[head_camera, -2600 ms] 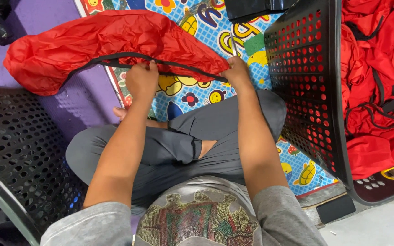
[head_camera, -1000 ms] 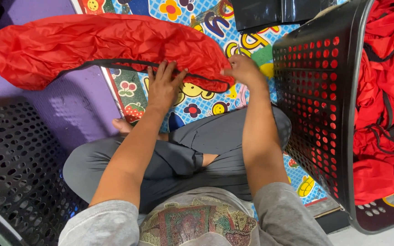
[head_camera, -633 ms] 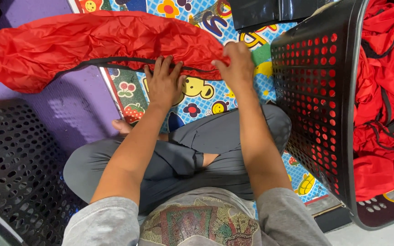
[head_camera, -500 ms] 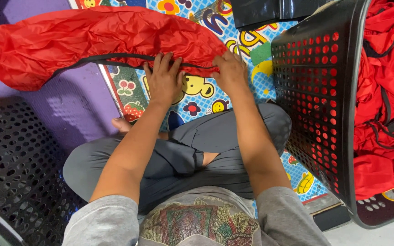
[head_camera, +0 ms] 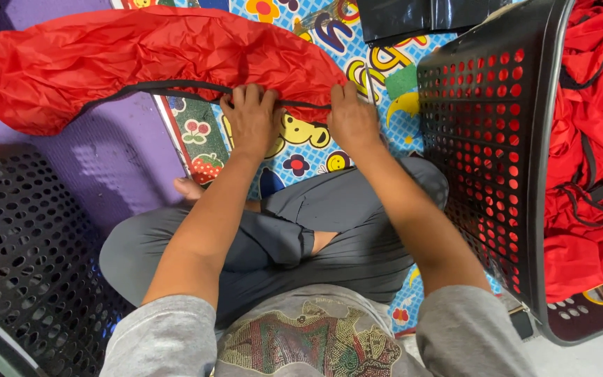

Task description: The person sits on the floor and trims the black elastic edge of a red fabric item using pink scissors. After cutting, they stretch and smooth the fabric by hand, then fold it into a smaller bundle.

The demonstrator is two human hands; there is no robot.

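Pinching the red cover's (head_camera: 141,59) black hem, left hand (head_camera: 251,126) and right hand (head_camera: 352,122), fingers curled, palms down.

My crossed legs in grey trousers (head_camera: 329,237) rest on a bright cartoon play mat (head_camera: 301,150). Purple mat (head_camera: 127,160) to its left. Black perforated basket (head_camera: 483,139) at my right, holding red fabric pieces (head_camera: 594,139). Another black perforated basket (head_camera: 22,258) at my left. Black bag (head_camera: 420,14) lies ahead.

Cloth cover (head_camera: 148,59) lies across mat (head_camera: 301,150), ahead of crossed legs. Left hand (head_camera: 251,122) and right hand (head_camera: 352,120) rest side by side on its near edge. Basket (head_camera: 483,139) stands right, holding fabric (head_camera: 594,139); second basket (head_camera: 22,265) left.
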